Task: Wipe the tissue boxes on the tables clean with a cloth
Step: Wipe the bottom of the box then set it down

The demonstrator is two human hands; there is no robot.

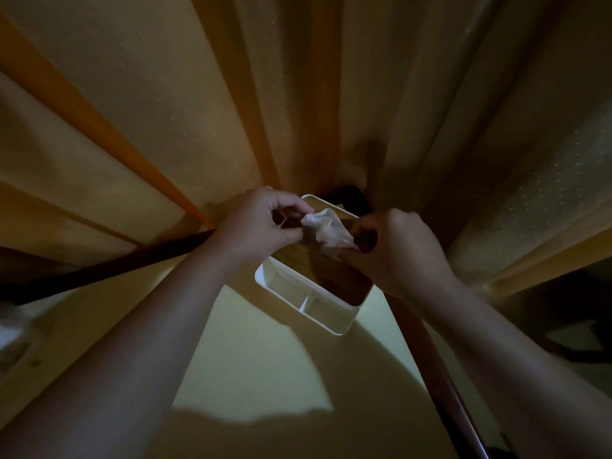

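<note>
Yellowish curtains (pixel 165 111) are hanging behind the pale desk (pixel 258 359), where a white, wood-topped tissue box (pixel 318 293) is sitting while the left hand (pixel 261 223) and right hand (pixel 397 250) are pinching a crumpled cloth (pixel 326 231) above it.

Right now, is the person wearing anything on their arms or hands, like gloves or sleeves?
No. Both forearms are bare as far as the picture shows, with no sleeves in view. The left hand and the right hand have no gloves. I see no watch, bracelet or ring, though the light is dim.
</note>
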